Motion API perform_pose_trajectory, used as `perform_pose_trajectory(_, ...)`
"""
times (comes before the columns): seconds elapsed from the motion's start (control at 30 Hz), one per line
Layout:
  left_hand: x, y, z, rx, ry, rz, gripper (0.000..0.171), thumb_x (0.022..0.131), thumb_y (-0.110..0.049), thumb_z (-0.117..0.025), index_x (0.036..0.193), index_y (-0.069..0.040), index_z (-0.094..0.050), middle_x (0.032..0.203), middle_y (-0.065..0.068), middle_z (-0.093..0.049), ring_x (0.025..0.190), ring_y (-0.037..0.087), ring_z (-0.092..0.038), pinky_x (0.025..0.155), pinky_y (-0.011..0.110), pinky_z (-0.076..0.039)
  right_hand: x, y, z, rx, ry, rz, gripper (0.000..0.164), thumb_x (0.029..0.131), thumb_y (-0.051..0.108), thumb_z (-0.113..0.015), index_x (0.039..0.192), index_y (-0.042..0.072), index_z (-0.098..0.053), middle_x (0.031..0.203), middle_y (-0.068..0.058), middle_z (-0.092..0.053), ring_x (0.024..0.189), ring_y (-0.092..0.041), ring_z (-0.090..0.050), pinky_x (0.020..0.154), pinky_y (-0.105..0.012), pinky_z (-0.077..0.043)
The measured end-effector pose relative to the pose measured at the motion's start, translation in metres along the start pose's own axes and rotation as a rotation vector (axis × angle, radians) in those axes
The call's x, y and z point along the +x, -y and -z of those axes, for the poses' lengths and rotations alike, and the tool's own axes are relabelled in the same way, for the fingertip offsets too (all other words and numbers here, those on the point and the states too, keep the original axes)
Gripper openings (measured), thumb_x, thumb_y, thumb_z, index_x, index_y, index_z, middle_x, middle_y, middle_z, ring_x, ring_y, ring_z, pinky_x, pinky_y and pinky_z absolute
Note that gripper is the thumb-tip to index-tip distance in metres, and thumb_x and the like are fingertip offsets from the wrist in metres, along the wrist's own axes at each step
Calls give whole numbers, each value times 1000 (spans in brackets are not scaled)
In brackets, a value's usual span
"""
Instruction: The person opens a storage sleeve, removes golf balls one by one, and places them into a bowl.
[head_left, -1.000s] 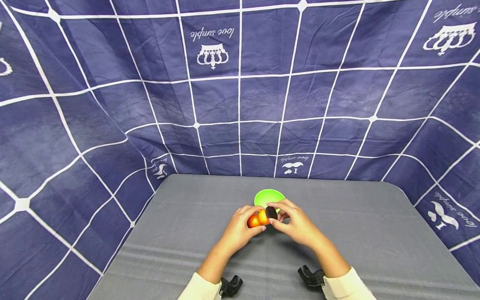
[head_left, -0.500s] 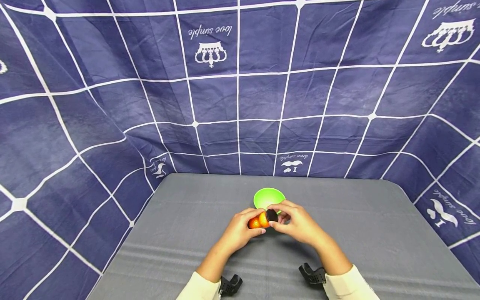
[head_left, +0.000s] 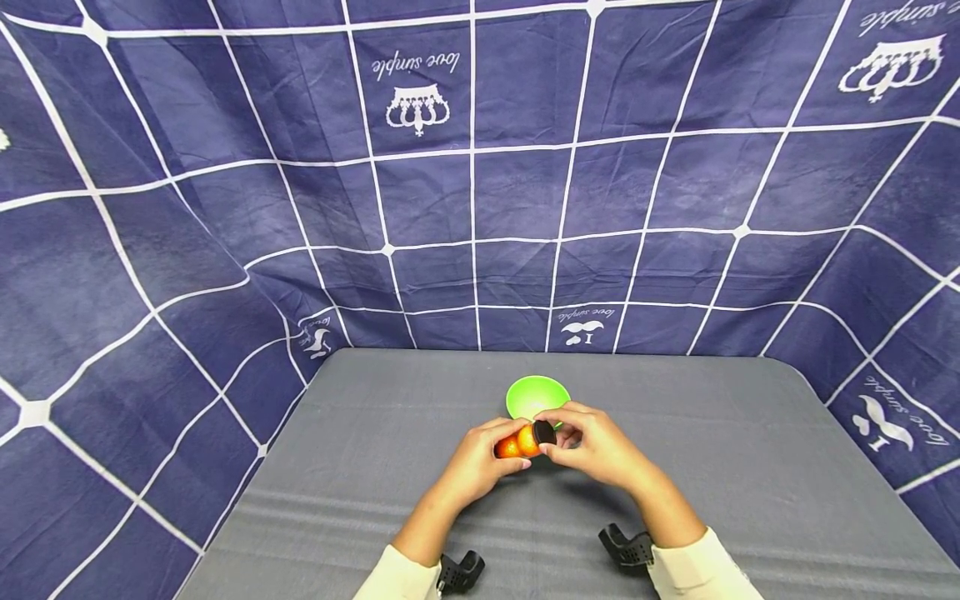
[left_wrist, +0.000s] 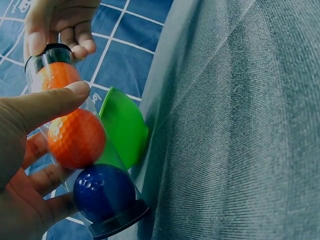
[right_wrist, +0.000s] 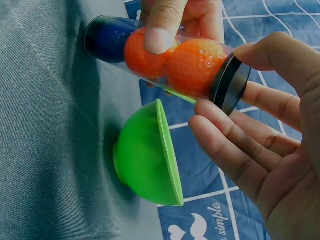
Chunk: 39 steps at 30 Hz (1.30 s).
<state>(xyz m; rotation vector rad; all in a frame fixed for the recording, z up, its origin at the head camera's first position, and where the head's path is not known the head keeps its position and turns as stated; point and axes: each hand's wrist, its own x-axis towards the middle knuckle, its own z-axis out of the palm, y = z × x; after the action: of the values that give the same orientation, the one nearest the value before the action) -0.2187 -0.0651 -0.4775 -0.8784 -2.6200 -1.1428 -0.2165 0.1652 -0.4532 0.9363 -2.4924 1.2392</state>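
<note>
A clear plastic tube (left_wrist: 111, 147) with black end caps holds two orange golf balls (right_wrist: 196, 66) and one dark blue ball (left_wrist: 104, 192). My left hand (head_left: 480, 457) grips the tube around its middle, thumb across the orange balls. At the tube's right end, the thumb and fingers of my right hand (head_left: 596, 447) pinch the black cap (right_wrist: 230, 84). The cap sits on the tube end. Just beyond the hands stands a green bowl (head_left: 534, 393), its near rim partly hidden by the right hand in the head view.
A grey cloth-covered table (head_left: 390, 417) lies under the hands. Behind it and at both sides hangs a blue curtain (head_left: 525, 192) with white grid lines. Black camera mounts (head_left: 626, 546) sit at both wrists.
The tube's capped end has dipped slightly toward me, and the cap's face shows a little more. Both hands keep their hold, and the bowl stays in place.
</note>
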Motion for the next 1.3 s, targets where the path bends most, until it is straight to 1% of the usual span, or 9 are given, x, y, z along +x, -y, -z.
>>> perform_pose_trajectory(0.07,0,0,0,-1,3,1,50,81,-20,-85,128,-19,-69,118,1,-72,107,16,-68,95,33,-54,0,0,1,9,10,-12,36,82,10,-81,117,12,-73,94,-2,-67,75,-4,-63,69,-25,-58)
perform_pose_trajectory(0.17,-1,1,0,-21,1,15,50,80,-19,-86,128,-19,-69,119,2,-72,108,16,-68,96,34,-54,0,-1,2,58,15,-37,35,84,8,-79,118,9,-73,97,-4,-69,77,-3,-65,70,-24,-59)
perform_pose_trajectory(0.3,-1,2,1,-36,-8,35,51,80,-17,-86,128,-17,-69,120,2,-72,109,16,-68,97,35,-54,-1,-1,2,96,13,-44,35,86,9,-78,120,7,-72,101,-6,-70,80,-4,-65,72,-26,-60)
perform_pose_trajectory(0.4,-1,2,0,-32,-15,37,51,80,-17,-86,128,-17,-69,120,2,-72,109,16,-68,97,35,-54,0,-1,1,86,17,-40,35,87,13,-79,121,7,-71,102,-6,-69,81,-4,-64,73,-26,-60)
perform_pose_trajectory(0.57,-1,1,0,-36,-32,33,51,79,-16,-87,127,-16,-69,119,2,-72,107,16,-68,96,33,-54,0,1,0,83,20,-63,37,86,12,-80,122,7,-70,103,-6,-67,81,-3,-65,75,-25,-60)
perform_pose_trajectory(0.7,0,1,-1,-34,-49,41,51,79,-16,-87,126,-15,-70,119,2,-73,107,16,-68,96,33,-54,1,3,0,65,27,-62,40,87,13,-80,124,7,-68,104,-6,-66,81,-3,-65,76,-25,-60)
perform_pose_trajectory(0.93,-1,3,-1,-39,-78,58,52,79,-18,-86,129,-17,-69,121,2,-73,107,15,-68,94,35,-55,2,4,-3,78,-20,-54,42,87,13,-80,126,5,-67,106,-6,-66,83,-7,-68,79,-29,-61)
perform_pose_trajectory(1.1,-1,4,-1,-50,-95,71,53,79,-19,-86,129,-17,-68,122,3,-72,109,17,-68,95,37,-55,2,2,-2,46,-61,-36,44,85,11,-81,126,4,-67,101,-5,-66,82,-9,-68,79,-30,-61)
perform_pose_trajectory(1.3,0,6,-2,-93,-140,102,53,79,-20,-87,129,-17,-68,124,5,-71,114,20,-68,99,40,-54,3,-1,1,24,-91,-53,48,84,11,-82,128,4,-65,105,-4,-67,82,-8,-67,80,-29,-60)
